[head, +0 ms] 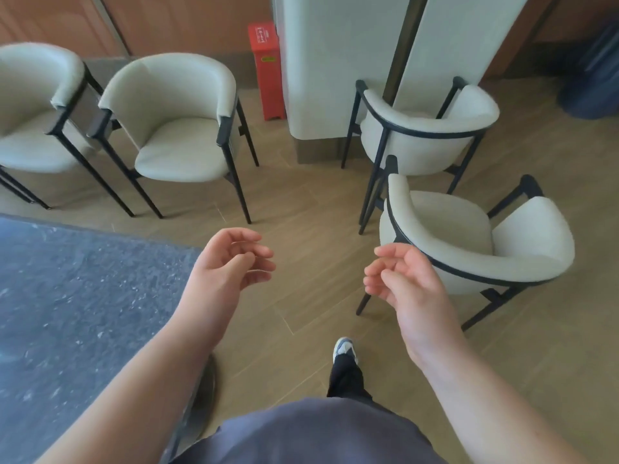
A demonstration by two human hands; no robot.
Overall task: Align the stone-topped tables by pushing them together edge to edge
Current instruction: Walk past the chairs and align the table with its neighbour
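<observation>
Table (77, 313): cut off by left and bottom edges; lower right corner hidden under left forearm (140, 380); base mostly concealed.
Far-left chair (30, 105): cropped at left edge.
Red box (268, 68): label too small to read.
Dark object (593, 72), upper right: blurred, cropped, unidentifiable.
Shoe (345, 349): one visible, partly covered by trouser leg.

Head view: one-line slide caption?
Both bare hands, left hand and right hand, hang loosely curled and empty beside the dark speckled stone-topped table.
</observation>
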